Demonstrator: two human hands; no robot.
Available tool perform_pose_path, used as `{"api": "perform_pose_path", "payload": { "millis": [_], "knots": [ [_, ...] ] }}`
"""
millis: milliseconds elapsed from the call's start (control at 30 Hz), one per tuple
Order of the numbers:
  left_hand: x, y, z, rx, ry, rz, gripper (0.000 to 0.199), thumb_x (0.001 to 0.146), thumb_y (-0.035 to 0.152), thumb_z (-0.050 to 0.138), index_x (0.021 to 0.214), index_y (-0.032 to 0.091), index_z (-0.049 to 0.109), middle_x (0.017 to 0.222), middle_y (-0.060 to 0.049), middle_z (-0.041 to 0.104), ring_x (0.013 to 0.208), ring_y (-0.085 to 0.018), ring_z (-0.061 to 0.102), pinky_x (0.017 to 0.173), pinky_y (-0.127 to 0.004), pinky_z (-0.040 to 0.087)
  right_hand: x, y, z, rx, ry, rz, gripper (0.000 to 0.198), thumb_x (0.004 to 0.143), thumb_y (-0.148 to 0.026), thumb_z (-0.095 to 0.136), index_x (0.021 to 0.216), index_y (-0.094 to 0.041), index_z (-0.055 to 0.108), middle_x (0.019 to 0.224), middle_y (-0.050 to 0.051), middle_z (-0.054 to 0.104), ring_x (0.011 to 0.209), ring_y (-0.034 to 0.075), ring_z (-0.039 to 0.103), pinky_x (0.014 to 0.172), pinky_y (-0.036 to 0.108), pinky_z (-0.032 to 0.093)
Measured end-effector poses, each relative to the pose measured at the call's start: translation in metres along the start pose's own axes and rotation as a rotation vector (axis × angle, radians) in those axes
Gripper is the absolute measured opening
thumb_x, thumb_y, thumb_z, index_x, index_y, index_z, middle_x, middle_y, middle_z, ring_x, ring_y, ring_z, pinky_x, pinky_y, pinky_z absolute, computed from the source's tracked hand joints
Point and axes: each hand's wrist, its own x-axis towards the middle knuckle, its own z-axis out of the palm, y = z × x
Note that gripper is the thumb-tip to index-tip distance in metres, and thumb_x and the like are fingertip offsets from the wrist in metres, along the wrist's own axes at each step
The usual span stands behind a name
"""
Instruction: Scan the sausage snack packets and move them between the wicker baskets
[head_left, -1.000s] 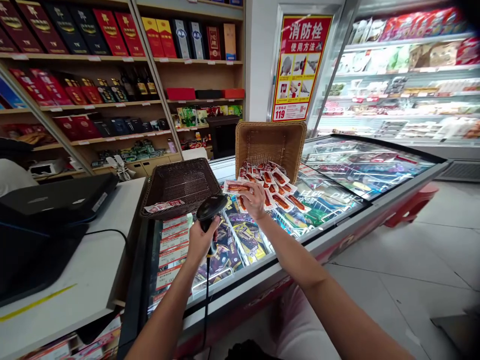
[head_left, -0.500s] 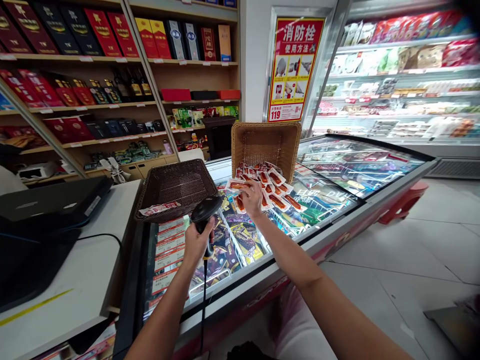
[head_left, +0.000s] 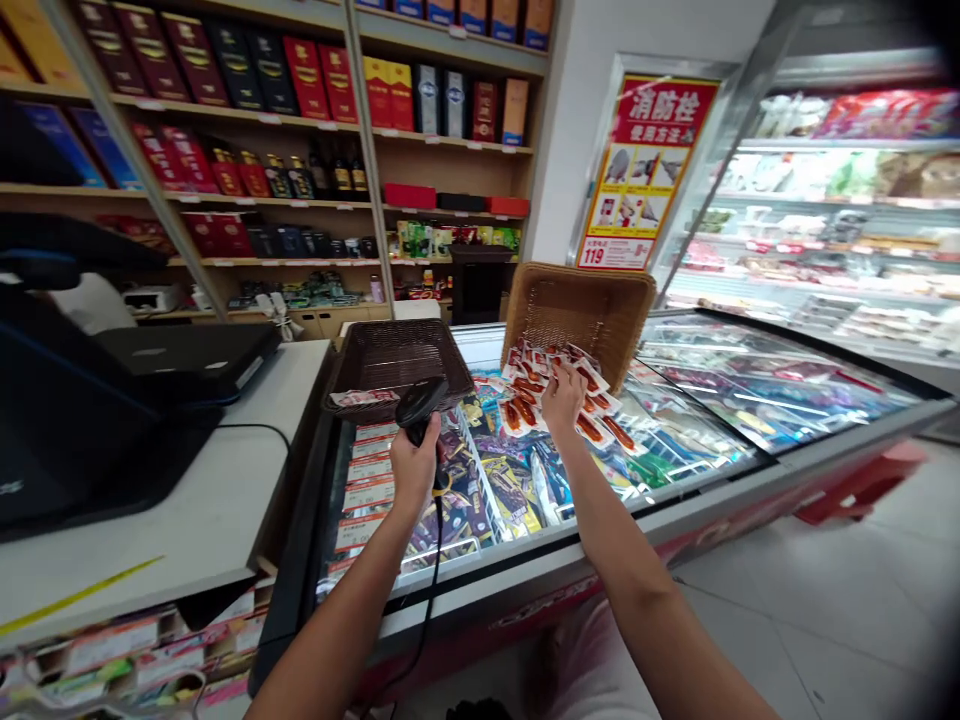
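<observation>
My left hand is wrapped round a black barcode scanner, its head pointing up and its cable hanging down. My right hand reaches into a heap of clear-packed red sausages, its fingers bent down among the packs. Whatever lies under those fingertips is hidden. The heap spills from a tan wicker basket, tipped on its side, onto the glass top of a chest freezer. Left of the heap stands a dark brown basket with a flat pack at its front edge.
At the left is a white counter with a black device and a cable. Shelves of boxed bottles line the back. A red stool stands right of the freezer, and a lit chiller is behind.
The view has swung left, so everything sits further right. My right hand has moved from a sausage pack at the heap's left edge to the packs nearer its middle. The scanner stays in my left hand.
</observation>
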Motion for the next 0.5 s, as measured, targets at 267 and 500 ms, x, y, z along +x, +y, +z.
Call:
{"api": "perform_pose_path", "payload": {
  "millis": [267, 500],
  "knots": [
    [0.035, 0.016, -0.03, -0.27, 0.692, 0.17, 0.04, 0.081, 0.058, 0.069, 0.08, 0.022, 0.052, 0.052, 0.006, 0.053, 0.044, -0.012, 0.05, 0.049, -0.027, 0.044, -0.017, -0.155, 0.084, 0.17, -0.477, -0.446, 0.031, 0.097, -0.016, 0.052, 0.12, -0.023, 0.071, 0.123, 0.007, 0.07, 0.104, 0.019, 0.07, 0.098, 0.032, 0.056],
    [0.046, 0.006, -0.049, -0.189, 0.803, 0.077, 0.037, 0.083, 0.056, 0.068, 0.083, 0.021, 0.058, 0.061, 0.001, 0.06, 0.056, -0.019, 0.062, 0.057, -0.032, 0.051, -0.015, -0.262, 0.166, -0.067, -1.254, -0.685, 0.064, 0.066, 0.001, 0.072, 0.124, -0.026, 0.073, 0.122, 0.002, 0.076, 0.111, 0.021, 0.07, 0.089, 0.021, 0.052]
  ]
}}
